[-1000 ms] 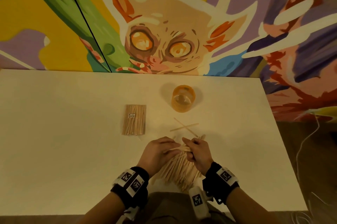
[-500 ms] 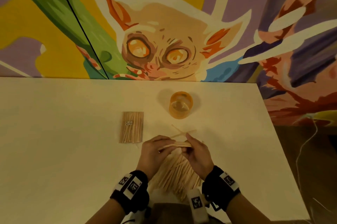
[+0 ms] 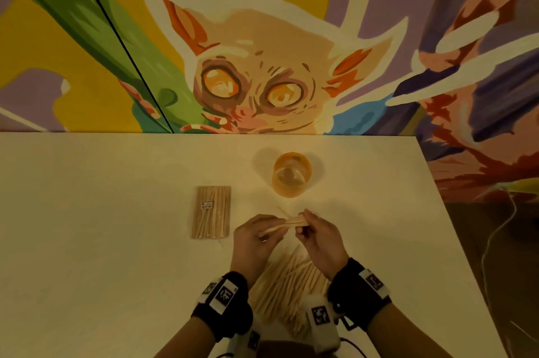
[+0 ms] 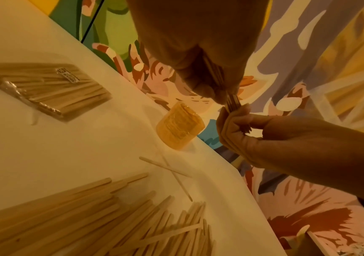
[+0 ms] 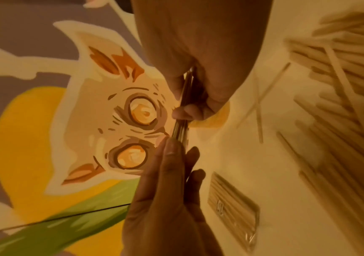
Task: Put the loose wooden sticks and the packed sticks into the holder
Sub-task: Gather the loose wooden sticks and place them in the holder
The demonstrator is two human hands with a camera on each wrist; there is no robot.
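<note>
A small bundle of wooden sticks (image 3: pixel 287 225) is held level above the table between both hands. My left hand (image 3: pixel 258 230) grips its left end and my right hand (image 3: pixel 313 229) pinches its right end, as the bundle (image 4: pixel 233 104) shows in the left wrist view. Under my wrists lies a fan-shaped pile of loose sticks (image 3: pixel 287 284). Two crossed loose sticks (image 4: pixel 172 173) lie between the pile and the orange round holder (image 3: pixel 291 174), which stands upright beyond my hands. The packed sticks (image 3: pixel 211 211), in clear wrap with a small label, lie flat to the left.
The white table (image 3: pixel 102 241) meets a painted mural wall (image 3: pixel 262 66) at its far edge. Its right edge (image 3: pixel 455 226) drops to a dark floor with a thin cable (image 3: pixel 495 235).
Both hands have lifted the small bundle off the pile and raised it a little toward the holder, squaring it level between them. The pile, pack and holder have not moved.
</note>
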